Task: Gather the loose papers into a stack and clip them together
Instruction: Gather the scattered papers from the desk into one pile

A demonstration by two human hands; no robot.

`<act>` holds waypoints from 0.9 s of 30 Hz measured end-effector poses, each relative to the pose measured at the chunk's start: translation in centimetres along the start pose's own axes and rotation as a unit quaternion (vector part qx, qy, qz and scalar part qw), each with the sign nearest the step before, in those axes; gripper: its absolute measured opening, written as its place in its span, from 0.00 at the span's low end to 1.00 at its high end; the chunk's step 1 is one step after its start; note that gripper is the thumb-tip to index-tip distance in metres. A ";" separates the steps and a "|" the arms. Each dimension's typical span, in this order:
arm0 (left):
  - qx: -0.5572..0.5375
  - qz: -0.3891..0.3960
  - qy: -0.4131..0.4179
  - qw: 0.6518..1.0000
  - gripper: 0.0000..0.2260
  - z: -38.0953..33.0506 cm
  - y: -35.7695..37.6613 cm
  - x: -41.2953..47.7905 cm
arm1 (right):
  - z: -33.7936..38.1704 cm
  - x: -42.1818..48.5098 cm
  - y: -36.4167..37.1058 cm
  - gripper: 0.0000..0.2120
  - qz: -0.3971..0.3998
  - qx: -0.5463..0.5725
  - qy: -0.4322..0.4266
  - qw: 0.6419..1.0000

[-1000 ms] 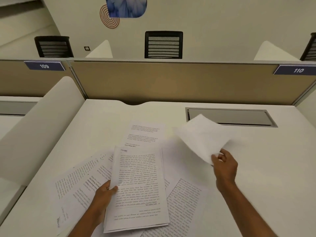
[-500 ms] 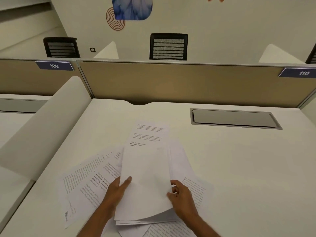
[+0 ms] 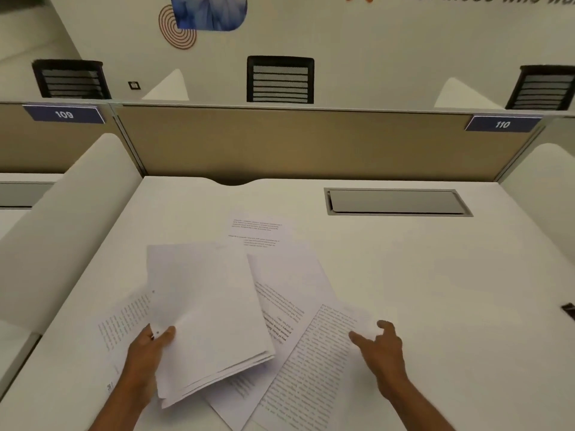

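Gripping stack [image 3: 205, 309] in left fingers [image 3: 165, 334]

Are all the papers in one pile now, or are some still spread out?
Still spread out. The left hand holds a small stack, but several printed sheets lie loose on the desk.

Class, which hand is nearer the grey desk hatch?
Right. The right hand lies below the hatch, on a printed sheet; the left hand holds the stack far to its left.

papers [image 3: 211, 306]: matt white paper; desk [image 3: 435, 290]: smooth matt laminate; partition [image 3: 311, 144]: tan cloth
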State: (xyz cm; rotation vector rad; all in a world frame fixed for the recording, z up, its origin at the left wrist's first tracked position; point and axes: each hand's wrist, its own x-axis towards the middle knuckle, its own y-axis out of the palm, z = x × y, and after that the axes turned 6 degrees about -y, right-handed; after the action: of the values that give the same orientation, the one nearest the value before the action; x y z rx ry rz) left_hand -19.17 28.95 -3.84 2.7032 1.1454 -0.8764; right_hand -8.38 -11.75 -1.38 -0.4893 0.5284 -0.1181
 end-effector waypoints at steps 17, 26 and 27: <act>-0.010 -0.005 -0.060 0.998 0.16 5.2 2.9 -5.8 | -0.3 -1.7 2.0 0.19 0.075 0.175 0.069 0.979; 0.012 0.007 -0.042 0.999 0.17 4.1 3.1 -6.5 | -2.4 -2.6 0.5 0.07 0.082 0.072 -0.058 0.992; 0.018 0.011 -0.043 0.999 0.18 4.0 2.9 -6.1 | -2.3 -2.2 -0.6 0.08 0.037 0.066 -0.075 0.994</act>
State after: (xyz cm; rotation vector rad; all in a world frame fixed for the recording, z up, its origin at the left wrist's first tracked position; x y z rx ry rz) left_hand -22.50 21.87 -4.33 2.6725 1.0917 -1.0080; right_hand -11.42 -12.79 -1.84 -0.3460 0.3882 -0.0445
